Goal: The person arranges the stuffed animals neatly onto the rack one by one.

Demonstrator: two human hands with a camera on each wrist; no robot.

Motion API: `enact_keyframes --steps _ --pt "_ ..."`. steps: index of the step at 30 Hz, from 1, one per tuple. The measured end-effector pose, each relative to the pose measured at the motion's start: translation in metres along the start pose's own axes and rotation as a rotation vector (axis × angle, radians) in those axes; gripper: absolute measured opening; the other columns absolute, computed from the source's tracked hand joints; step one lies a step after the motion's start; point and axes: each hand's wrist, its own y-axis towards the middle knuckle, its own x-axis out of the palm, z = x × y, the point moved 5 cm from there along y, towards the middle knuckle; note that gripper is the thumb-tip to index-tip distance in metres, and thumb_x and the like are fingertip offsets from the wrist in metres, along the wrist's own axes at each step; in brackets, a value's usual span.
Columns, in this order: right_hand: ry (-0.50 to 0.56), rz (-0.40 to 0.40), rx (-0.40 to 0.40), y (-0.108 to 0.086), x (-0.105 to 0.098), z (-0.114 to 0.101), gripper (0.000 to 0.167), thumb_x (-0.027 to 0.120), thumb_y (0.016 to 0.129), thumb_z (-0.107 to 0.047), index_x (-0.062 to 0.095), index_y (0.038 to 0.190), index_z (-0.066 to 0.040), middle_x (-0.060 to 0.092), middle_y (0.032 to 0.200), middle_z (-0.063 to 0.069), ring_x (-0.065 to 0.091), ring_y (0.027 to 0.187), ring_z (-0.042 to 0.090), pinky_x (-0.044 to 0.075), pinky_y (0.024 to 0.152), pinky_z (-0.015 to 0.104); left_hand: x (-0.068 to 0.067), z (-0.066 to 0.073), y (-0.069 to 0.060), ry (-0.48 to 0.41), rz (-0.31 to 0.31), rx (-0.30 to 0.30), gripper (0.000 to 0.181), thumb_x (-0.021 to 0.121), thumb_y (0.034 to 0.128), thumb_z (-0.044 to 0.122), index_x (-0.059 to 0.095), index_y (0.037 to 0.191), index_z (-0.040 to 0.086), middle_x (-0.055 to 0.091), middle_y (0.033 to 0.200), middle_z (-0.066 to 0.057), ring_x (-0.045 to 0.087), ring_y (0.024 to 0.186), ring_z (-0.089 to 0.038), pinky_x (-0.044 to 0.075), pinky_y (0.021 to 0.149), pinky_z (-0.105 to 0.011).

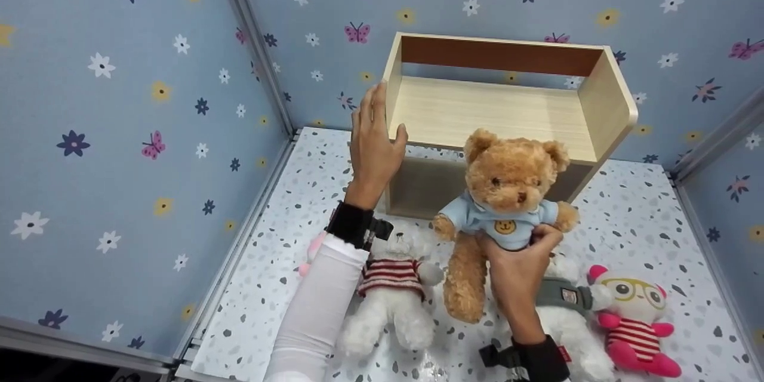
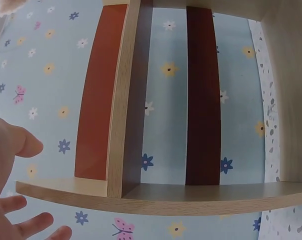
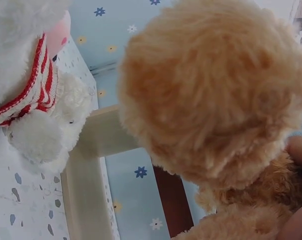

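A brown teddy bear (image 1: 504, 179) in a light blue top is gripped round its lower body by my right hand (image 1: 522, 274). It is held up in front of a small wooden shelf (image 1: 495, 110), partly hiding the lower compartment. My left hand (image 1: 376, 137), fingers straight, lies along the left side panel of the shelf. In the left wrist view, the thumb and fingers of that hand (image 2: 16, 185) are spread beside the panel's edge. The right wrist view is largely filled by the bear's brown fur (image 3: 211, 90), with part of my right hand (image 3: 296, 200) at the edge.
A white bear in a red striped sweater (image 1: 391, 277) lies on the speckled tabletop (image 1: 250, 310). Right of it lie a white bear in a grey top (image 1: 564, 298) and a pink panda with yellow glasses (image 1: 638, 316). A pink toy (image 1: 313, 250) peeks out behind my left forearm. Flowered walls (image 1: 149, 131) enclose the table.
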Motion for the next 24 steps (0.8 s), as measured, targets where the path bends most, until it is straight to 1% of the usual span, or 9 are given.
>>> enact_keyframes --steps 3,6,12,15,19,22,24 --pt "-0.005 -0.003 0.007 0.0 0.0 0.0 0.078 0.091 0.069 0.0 0.031 0.115 -0.014 0.055 0.115 0.013 0.061 0.101 0.026 0.057 0.082 0.03 0.005 -0.001 0.004 0.008 -0.036 -0.005 0.08 0.07 0.0947 0.021 0.028 0.162 0.014 0.037 0.164 -0.011 0.047 0.137 -0.031 0.051 0.105 -0.043" --pt "-0.015 -0.004 0.011 0.001 0.0 -0.001 0.078 0.091 0.069 0.0 0.031 0.116 -0.014 0.055 0.115 0.013 0.061 0.102 0.026 0.057 0.083 0.03 0.008 -0.002 0.005 0.018 -0.057 -0.016 0.081 0.069 0.0944 0.021 0.027 0.163 0.015 0.036 0.165 -0.01 0.048 0.138 -0.03 0.052 0.103 -0.043" --pt "-0.032 -0.006 -0.011 0.003 0.002 -0.002 0.079 0.092 0.069 -0.003 0.03 0.115 -0.012 0.053 0.113 0.013 0.06 0.102 0.024 0.053 0.083 0.03 0.011 -0.005 0.005 0.036 -0.051 -0.018 0.084 0.072 0.0924 0.017 0.026 0.162 0.014 0.037 0.164 -0.008 0.048 0.139 -0.03 0.053 0.102 -0.044" --pt "-0.041 -0.007 -0.028 0.003 0.002 -0.003 0.079 0.093 0.068 -0.005 0.03 0.115 -0.012 0.053 0.112 0.012 0.059 0.101 0.023 0.051 0.082 0.029 0.013 -0.005 0.004 0.056 -0.062 -0.017 0.087 0.072 0.0925 0.017 0.022 0.163 0.013 0.034 0.166 -0.009 0.047 0.14 -0.031 0.054 0.101 -0.043" --pt "-0.044 -0.01 -0.032 0.004 0.004 -0.002 0.079 0.093 0.068 -0.004 0.03 0.115 -0.012 0.053 0.112 0.011 0.059 0.101 0.022 0.052 0.083 0.029 0.014 -0.007 0.003 0.09 -0.081 -0.03 0.091 0.071 0.0931 0.019 0.016 0.165 0.014 0.032 0.168 -0.008 0.048 0.139 -0.032 0.054 0.1 -0.043" --pt "-0.036 -0.012 -0.02 0.004 0.005 -0.002 0.078 0.092 0.069 -0.003 0.031 0.116 -0.013 0.053 0.113 0.012 0.059 0.101 0.023 0.053 0.083 0.03 0.015 -0.008 0.002 0.109 -0.085 -0.035 0.092 0.071 0.0928 0.02 0.014 0.165 0.017 0.038 0.164 -0.008 0.054 0.132 -0.032 0.055 0.096 -0.044" --pt "-0.034 -0.012 -0.01 0.004 0.006 -0.001 0.079 0.092 0.069 -0.002 0.031 0.116 -0.014 0.054 0.114 0.012 0.06 0.101 0.024 0.055 0.083 0.031 0.016 -0.009 0.002 0.119 -0.093 -0.037 0.093 0.072 0.0923 0.02 0.012 0.165 0.02 0.049 0.155 -0.01 0.06 0.121 -0.032 0.056 0.089 -0.043"
